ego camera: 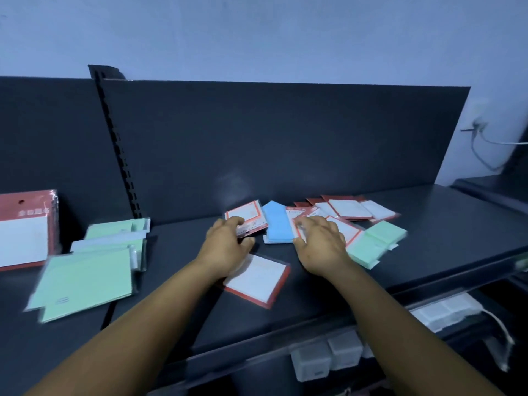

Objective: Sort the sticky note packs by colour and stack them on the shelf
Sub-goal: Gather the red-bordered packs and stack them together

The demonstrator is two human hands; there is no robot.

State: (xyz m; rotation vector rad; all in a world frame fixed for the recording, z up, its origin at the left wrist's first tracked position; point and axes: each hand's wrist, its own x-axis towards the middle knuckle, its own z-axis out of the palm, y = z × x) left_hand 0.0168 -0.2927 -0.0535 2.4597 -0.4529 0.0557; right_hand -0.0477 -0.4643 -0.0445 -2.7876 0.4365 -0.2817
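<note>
Sticky note packs lie scattered on the dark shelf [428,218], which I see backed by a tall dark panel [285,138]. Green packs [85,270] are piled at the left beside a large red-framed pack [25,227]. My left hand [225,247] curls its fingers round a red-bordered pack [248,215]. My right hand [320,241] rests with loosely spread fingers on another red-bordered pack [348,231], between a blue pack [278,222] and a green pack [374,244].

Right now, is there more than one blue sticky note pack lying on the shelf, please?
No, only one blue pack shows on the shelf, lying between the left hand and the right hand.
</note>
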